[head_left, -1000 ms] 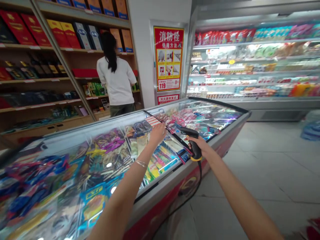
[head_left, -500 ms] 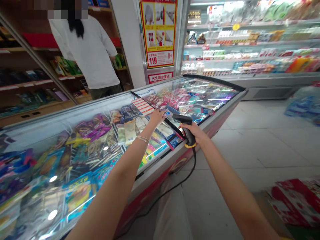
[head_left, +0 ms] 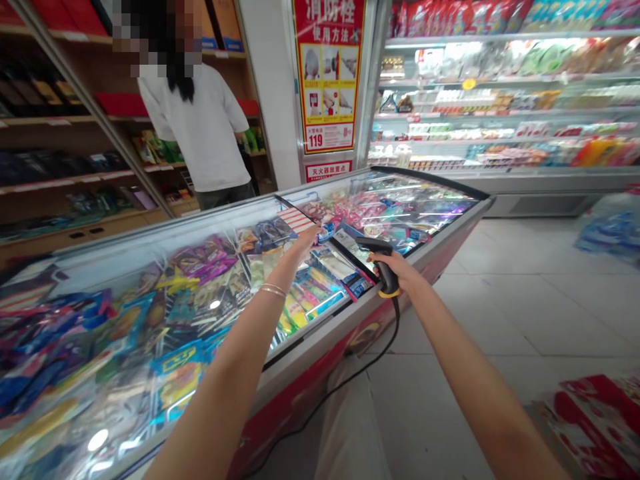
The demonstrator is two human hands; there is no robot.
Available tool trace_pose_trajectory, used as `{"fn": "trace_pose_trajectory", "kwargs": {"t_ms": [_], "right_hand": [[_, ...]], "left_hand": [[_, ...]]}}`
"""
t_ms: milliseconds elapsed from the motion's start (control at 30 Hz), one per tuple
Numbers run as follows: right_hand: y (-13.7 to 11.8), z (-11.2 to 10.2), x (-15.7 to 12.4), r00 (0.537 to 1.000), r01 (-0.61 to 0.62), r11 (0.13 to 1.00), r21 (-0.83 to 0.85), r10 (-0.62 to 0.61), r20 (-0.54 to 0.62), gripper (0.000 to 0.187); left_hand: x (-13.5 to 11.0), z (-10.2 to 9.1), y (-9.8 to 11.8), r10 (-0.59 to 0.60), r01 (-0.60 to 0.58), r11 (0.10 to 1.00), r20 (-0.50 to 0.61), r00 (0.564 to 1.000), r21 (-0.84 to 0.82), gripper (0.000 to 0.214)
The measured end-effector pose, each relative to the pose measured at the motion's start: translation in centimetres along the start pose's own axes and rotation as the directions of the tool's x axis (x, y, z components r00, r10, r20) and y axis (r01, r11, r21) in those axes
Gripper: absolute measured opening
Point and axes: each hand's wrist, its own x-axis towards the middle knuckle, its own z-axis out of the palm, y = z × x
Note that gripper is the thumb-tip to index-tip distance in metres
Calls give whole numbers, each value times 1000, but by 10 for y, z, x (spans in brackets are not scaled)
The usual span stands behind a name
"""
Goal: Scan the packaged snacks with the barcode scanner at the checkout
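My right hand is wrapped round the grip of a black barcode scanner with a yellow base, its head pointing left over the freezer's glass. A black cable hangs from its grip. My left hand, a bracelet at the wrist, is closed on a small blue-and-white package just left of the scanner; the fingertips are partly hidden. Both hands are above the chest freezer, by the black edge of its sliding glass lid. Colourful wrapped ice creams lie under the glass.
A person in a white shirt stands behind the freezer, facing shelves. A red and yellow poster hangs on the wall. Refrigerated shelves stand back right. Bottle packs and a red box are on the floor at right.
The view has tilted up a little. My left hand and the blue-and-white package have drawn slightly away from the scanner; my right hand still grips the scanner.
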Motion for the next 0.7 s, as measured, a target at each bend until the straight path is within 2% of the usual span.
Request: {"fn": "trace_pose_trajectory", "kwargs": {"t_ms": [67, 133, 267, 367, 500, 600, 700], "right_hand": [[-9, 4, -9, 1000, 23, 1000, -3, -23, -3, 21], [-20, 14, -21, 999, 49, 999, -24, -49, 13, 22], [-34, 59, -47, 986, 105, 993, -61, -96, 133, 25], [-30, 109, -62, 958, 153, 986, -58, -134, 254, 32], [-8, 187, -80, 912, 173, 982, -75, -131, 389, 39], [12, 245, -95, 854, 189, 980, -60, -134, 502, 42], [28, 294, -106, 781, 200, 979, -28, -142, 607, 44]], "left_hand": [[-16, -22, 9, -90, 95, 983, 38, 995, -156, 35], [-34, -47, 17, -146, 153, 962, 46, 988, -227, 34], [-80, -102, 22, -272, 263, 885, 31, 962, -385, 31], [-119, -146, 16, -290, 262, 878, -11, 957, -400, 31], [-167, -208, -2, -327, 261, 892, -127, 937, -369, 38], [-197, -252, -18, -353, 267, 915, -278, 893, -302, 43], [-219, -285, -35, -286, 237, 958, -450, 846, -163, 44]]}}
